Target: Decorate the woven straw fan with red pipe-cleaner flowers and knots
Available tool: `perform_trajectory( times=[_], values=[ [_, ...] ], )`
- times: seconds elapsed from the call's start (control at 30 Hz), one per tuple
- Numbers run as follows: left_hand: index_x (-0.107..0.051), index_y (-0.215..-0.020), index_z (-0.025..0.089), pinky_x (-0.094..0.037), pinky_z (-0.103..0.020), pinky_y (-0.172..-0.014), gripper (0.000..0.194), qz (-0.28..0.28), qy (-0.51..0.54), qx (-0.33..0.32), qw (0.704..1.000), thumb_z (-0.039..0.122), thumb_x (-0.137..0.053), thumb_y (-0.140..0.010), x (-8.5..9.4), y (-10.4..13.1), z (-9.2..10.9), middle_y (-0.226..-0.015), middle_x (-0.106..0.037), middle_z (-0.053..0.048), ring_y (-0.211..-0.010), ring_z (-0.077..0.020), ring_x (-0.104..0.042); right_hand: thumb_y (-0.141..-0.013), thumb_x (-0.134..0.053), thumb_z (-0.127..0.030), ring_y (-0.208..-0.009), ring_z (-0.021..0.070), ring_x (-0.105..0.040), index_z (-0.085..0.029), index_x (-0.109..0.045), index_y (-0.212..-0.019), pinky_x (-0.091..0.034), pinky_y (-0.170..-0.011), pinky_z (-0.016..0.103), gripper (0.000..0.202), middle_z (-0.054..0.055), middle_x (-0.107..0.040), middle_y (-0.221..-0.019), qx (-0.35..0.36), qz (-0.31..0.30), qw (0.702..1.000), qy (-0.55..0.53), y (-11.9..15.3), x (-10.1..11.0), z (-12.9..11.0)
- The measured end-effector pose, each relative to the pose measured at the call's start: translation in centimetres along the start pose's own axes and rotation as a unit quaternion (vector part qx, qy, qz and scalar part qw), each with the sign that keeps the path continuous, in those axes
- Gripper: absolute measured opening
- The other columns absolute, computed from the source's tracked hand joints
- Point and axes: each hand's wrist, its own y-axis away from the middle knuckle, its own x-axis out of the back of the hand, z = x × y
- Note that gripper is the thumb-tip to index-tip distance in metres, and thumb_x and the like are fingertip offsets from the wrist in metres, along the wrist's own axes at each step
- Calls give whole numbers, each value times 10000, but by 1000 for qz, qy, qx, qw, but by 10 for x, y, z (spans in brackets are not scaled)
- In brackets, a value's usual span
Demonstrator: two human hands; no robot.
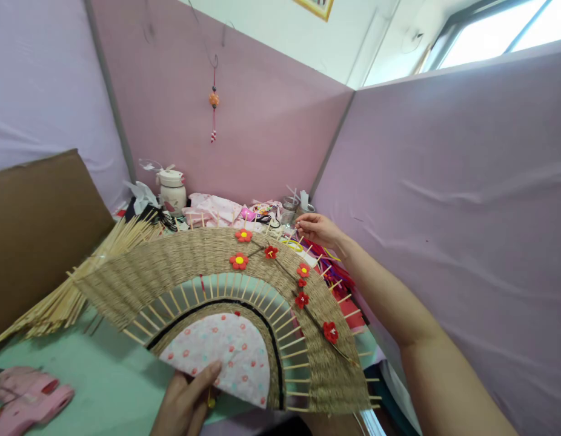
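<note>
My left hand [185, 396] is closed on the lower edge of a large woven fan [166, 263], its thumb lying on the white flowered cloth [237, 348] at the centre. Thin wooden ribs show between the inner and outer woven bands, and their tips stick out past the rim. Red and orange flowers, among them a yellow-centred flower [239, 261], sit along a brown twig [285, 266] on the outer band. Beyond the fan's upper right rim is my right hand [323, 231], fingertips pinched together. What lies between them is too small to make out.
A bundle of thin sticks [99, 257] lies left of the fan by a brown board [39, 230]. A pink glue gun [33, 396] rests at lower left. Behind stand a white jar [172, 191], pink cloth [217, 209] and a glass jar [288, 209]. Purple-pink partitions enclose the table.
</note>
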Motion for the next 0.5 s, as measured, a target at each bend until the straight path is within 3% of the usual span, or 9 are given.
perform_trajectory(
  times=[0.2,0.37,0.5],
  values=[
    [-516,-1257,149,-540,-339,-715,794,-44,-14,-17,999,225,-824,-528,3,0,0,-942,-719,-95,-895,-287,-672,-636,-789,-252,-652,80,-631,-173,-641,-792,-537,-684,202,229,7,-678,-748,18,75,997,-19,4,1,-4],
    [-477,-1291,202,-536,-293,-719,820,-33,-6,-21,999,244,-822,-549,4,-2,0,-963,-721,-59,-959,-270,-655,-758,-714,-275,-724,110,-631,-178,-617,-865,-541,-718,252,174,27,-674,-816,30,154,987,48,-38,22,3],
    [-473,-1295,223,-545,-302,-724,825,1,-3,-6,1000,286,-820,-549,1,-2,-1,-984,-724,-56,-964,-283,-657,-899,-537,-334,-961,188,-601,-155,-546,-1158,-524,-810,389,315,83,-584,-1144,-1,179,972,149,-79,38,19]
  ],
)
